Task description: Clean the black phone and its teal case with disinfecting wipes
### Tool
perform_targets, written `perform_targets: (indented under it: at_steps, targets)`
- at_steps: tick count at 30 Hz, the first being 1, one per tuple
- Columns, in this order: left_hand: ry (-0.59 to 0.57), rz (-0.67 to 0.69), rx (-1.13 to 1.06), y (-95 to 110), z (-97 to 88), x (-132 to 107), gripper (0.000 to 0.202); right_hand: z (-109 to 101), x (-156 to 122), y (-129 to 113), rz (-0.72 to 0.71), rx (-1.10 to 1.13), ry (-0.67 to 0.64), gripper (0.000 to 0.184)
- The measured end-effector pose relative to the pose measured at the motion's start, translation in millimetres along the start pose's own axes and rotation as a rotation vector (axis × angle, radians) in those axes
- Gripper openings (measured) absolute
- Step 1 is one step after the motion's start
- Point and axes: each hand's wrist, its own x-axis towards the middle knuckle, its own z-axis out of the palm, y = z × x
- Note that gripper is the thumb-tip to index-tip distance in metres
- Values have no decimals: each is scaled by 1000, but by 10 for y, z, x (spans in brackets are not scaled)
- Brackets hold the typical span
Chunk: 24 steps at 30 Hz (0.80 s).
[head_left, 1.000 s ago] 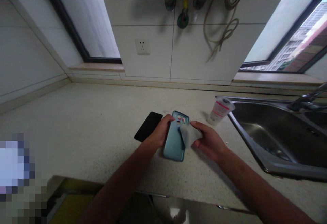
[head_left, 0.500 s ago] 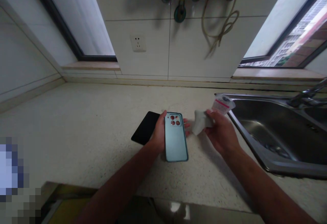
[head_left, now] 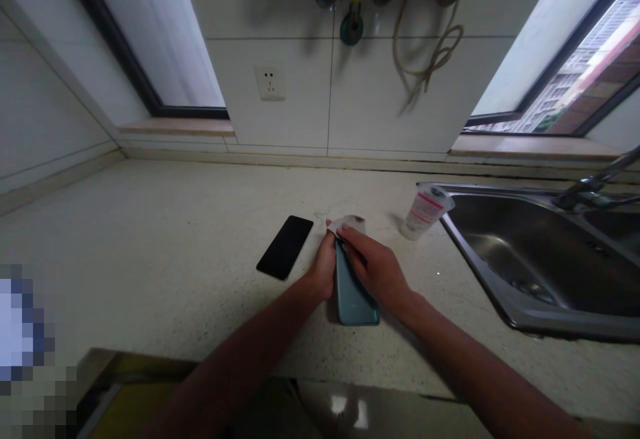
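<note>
A light blue-green phone case is gripped along its left edge by my left hand, with its flat back facing up. My right hand pinches a whitish tissue and presses it against the upper end of the case, over the camera cutouts, which are now covered. Just left of my left hand, a black phone lies flat on the counter.
A clear plastic cup with pink print stands on the counter beside the steel sink. The tap is at the far right. Behind is a tiled wall with a socket and hanging hoses.
My right hand has moved left with the tissue, from beside the cup onto the top of the phone case. The case has shifted slightly right and down.
</note>
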Motion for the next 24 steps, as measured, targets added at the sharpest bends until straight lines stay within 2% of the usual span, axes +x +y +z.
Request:
perform_targets:
  at_steps: [5,9,14,16,19,24]
  targets:
    - [-51,41,-30,51,10,-12,78,57,-70,-11,-121,-113,-120,48]
    - [-17,97,-62,159,-50,-15,74,-26,-142,-93,-236,-100,-193,42]
    - [52,140,-58,307,-119,-23,78,-171,-174,-274,-411,-2,-517,41]
    - [51,163,-67,341,-123,-31,77,-208,-161,-319,-438,10,-590,39]
    - [34,134,-65,364,-115,-45,78,-256,-127,-313,-501,-69,-612,34]
    - [15,76,-60,391,-102,-71,76,-344,-63,-213,-545,-385,-613,24]
